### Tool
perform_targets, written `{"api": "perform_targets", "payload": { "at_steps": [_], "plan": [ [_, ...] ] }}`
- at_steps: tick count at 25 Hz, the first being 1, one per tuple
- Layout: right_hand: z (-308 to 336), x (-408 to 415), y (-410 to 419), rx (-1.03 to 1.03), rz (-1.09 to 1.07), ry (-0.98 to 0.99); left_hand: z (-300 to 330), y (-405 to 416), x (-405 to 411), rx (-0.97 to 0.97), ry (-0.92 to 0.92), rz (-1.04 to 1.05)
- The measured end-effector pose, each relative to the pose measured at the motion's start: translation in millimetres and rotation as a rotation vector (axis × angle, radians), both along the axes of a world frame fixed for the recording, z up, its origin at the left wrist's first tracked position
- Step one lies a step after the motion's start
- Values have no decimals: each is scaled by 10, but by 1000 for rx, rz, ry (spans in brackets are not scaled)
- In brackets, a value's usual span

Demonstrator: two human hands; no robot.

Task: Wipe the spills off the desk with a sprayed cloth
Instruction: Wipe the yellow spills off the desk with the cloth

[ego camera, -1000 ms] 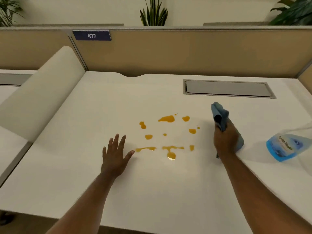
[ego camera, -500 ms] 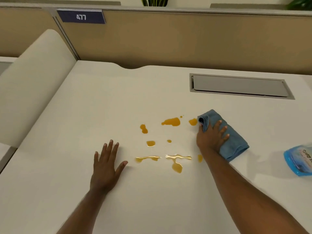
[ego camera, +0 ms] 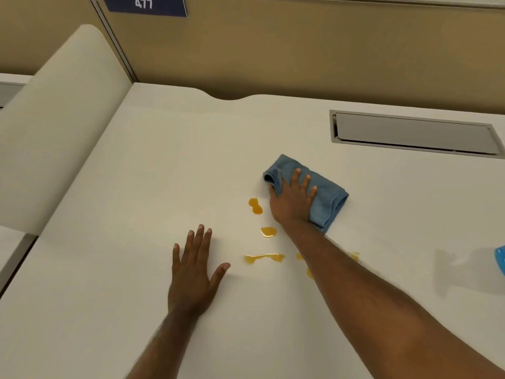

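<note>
A: Surroundings? 
B: Cable hatch [ego camera: 415,134] at 1 o'clock, placard "477" [ego camera: 144,5] at 11; orange spills [ego camera: 255,206] mid-desk [ego camera: 136,187].
A: Hands? 
B: Right hand [ego camera: 293,201] flat, fingers splayed, pressing the blue cloth [ego camera: 325,198]. Left hand [ego camera: 192,274] open, palm down at 7.
A: Obscured? 
B: Forearm covers some spills; blue object [ego camera: 500,258] cut off at 3.

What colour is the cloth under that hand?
Light blue; the cloth shows clearly in the head view, under the right hand.
</note>
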State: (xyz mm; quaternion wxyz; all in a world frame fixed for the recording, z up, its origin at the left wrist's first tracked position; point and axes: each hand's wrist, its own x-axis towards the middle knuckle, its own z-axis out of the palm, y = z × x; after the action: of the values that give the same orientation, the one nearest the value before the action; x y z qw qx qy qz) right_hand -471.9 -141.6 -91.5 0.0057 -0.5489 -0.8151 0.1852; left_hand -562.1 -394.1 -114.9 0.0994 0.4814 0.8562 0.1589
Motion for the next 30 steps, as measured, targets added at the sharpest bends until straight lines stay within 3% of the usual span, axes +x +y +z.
{"api": "perform_targets", "payload": {
  "at_steps": [6,15,22,30],
  "plan": [
    [-78,-271,-319,59,270,4,-10,-19,-5,38,-21,-1],
    [-184,80,-508,158,682,16,27,-32,-4,108,-59,-5],
    [-200,344,-830,135,795,9,21,-61,-57,123,-86,-32],
    [-193,886,-1232,180,804,-68,6,-184,-214,-28,-54,-85]
  ]
}}
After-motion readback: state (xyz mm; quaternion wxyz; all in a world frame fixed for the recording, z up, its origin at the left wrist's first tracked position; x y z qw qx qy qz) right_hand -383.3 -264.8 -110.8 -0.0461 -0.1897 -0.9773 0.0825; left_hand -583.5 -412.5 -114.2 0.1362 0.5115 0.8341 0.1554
